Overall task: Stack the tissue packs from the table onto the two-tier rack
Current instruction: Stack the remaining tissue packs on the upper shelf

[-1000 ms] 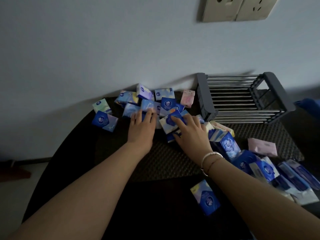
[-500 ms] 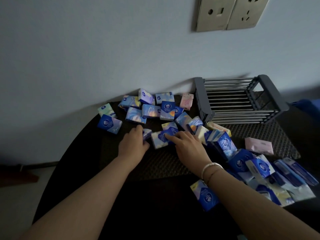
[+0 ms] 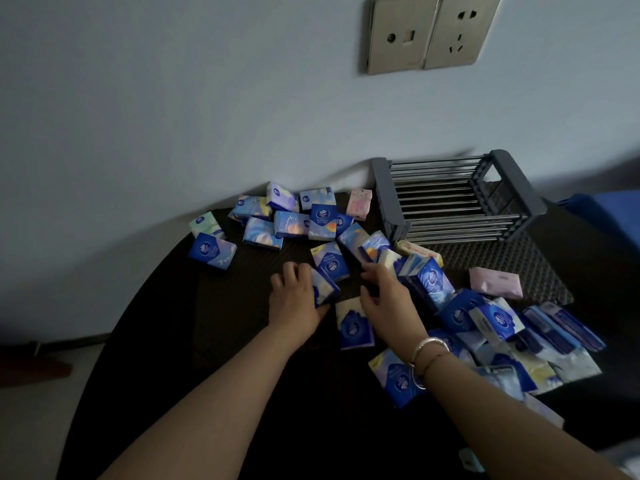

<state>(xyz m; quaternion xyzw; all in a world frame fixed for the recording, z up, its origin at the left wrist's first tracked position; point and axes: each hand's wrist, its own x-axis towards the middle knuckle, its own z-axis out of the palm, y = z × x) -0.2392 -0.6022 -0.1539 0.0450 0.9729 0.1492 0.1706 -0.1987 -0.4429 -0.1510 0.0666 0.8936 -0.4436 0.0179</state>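
Several small blue, white and pink tissue packs lie scattered on the dark round table (image 3: 207,341). The grey two-tier rack (image 3: 389,202) with metal bars stands at the back right against the wall, and its top tier holds nothing. My left hand (image 3: 294,299) grips a blue pack (image 3: 325,289) between thumb and fingers at the middle of the pile. Right beside it, my right hand (image 3: 388,299) curls its fingers and thumb round a dark pack edge (image 3: 370,289). Another blue-and-white pack (image 3: 353,325) lies just below, between the two hands.
A heap of packs (image 3: 495,320) fills the table's right side by my right forearm, which wears a bracelet. More packs (image 3: 294,223) lie at the back left near the wall. A woven mat (image 3: 519,261) lies under the rack. Wall sockets (image 3: 429,32) sit above.
Both hands have drawn back toward me from the far packs. The left hand has closed on a blue pack, and another pack has come to lie between the hands.
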